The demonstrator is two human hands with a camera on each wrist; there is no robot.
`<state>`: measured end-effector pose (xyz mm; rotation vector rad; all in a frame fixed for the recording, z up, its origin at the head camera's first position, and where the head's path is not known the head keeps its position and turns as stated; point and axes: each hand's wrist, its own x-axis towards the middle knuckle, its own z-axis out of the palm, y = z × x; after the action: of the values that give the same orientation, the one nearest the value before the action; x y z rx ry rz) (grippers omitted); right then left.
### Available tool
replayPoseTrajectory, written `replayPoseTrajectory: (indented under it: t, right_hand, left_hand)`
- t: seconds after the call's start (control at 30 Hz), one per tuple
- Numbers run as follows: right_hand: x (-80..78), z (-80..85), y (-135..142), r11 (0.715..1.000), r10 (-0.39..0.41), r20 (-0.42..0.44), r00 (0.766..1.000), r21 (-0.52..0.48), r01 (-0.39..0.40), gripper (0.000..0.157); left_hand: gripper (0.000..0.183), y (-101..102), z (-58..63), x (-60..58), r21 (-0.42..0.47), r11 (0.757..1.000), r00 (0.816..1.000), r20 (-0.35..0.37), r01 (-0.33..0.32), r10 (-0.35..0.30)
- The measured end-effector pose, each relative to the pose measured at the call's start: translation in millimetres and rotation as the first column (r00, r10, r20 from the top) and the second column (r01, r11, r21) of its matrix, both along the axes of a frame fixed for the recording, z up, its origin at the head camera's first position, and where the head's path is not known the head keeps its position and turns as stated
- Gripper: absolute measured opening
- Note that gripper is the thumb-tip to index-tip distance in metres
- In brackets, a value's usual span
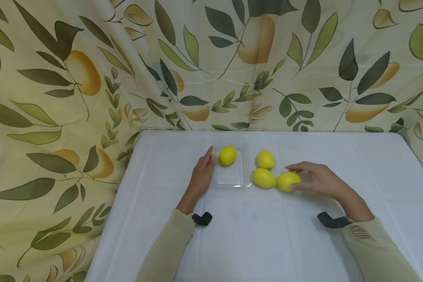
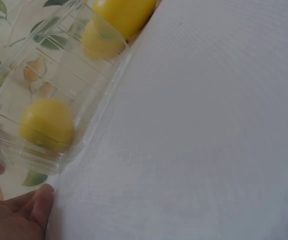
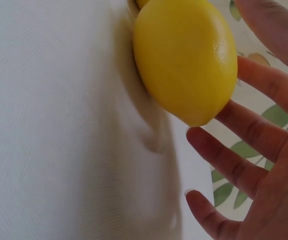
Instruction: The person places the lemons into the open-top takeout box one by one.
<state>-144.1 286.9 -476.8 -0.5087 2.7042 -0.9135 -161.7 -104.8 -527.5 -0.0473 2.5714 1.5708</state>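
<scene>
A clear plastic container (image 1: 232, 181) lies on the table with one lemon (image 1: 227, 155) near its far left corner. My left hand (image 1: 201, 174) rests along the container's left side, its fingers pointing away from me. To the right of the container, two lemons sit close together: a far lemon (image 1: 265, 159) and a near lemon (image 1: 264, 178). Beside them is a third lemon (image 1: 286, 181), with my right hand (image 1: 315, 178) spread around its right side. In the right wrist view the fingers (image 3: 229, 160) are apart behind this lemon (image 3: 184, 60), and the thumb stands off from it.
A white cloth covers the table (image 1: 246, 243). Behind it and along its left hangs a curtain (image 1: 204, 86) printed with leaves and fruit. Each wrist wears a black strap mount, one on the left wrist (image 1: 202, 218) and one on the right.
</scene>
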Motion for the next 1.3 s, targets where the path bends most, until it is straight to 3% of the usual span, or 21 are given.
replayPoseTrajectory:
  t: [0.33, 0.93, 1.3]
  right_hand:
    - [0.3, -5.3, -2.9, 0.999, 0.024, -0.047, 0.999, 0.022, -0.023, 0.072]
    - [-5.0, -9.7, -7.4, 0.994, 0.083, -0.036, 0.996, 0.074, -0.080, 0.078]
    - [-2.2, -10.6, -6.1, 0.999, 0.028, 0.017, 0.999, 0.045, -0.029, 0.070]
  left_hand:
    - [0.052, -1.6, -1.8, -1.0, 0.010, 1.000, 1.000, 0.001, 0.006, -0.006]
    - [0.053, -0.8, -0.9, -0.1, 0.000, 1.000, 1.000, -0.002, 0.015, -0.015]
    - [0.053, -0.5, 0.9, 0.1, 0.011, 1.000, 1.000, -0.009, 0.020, -0.020]
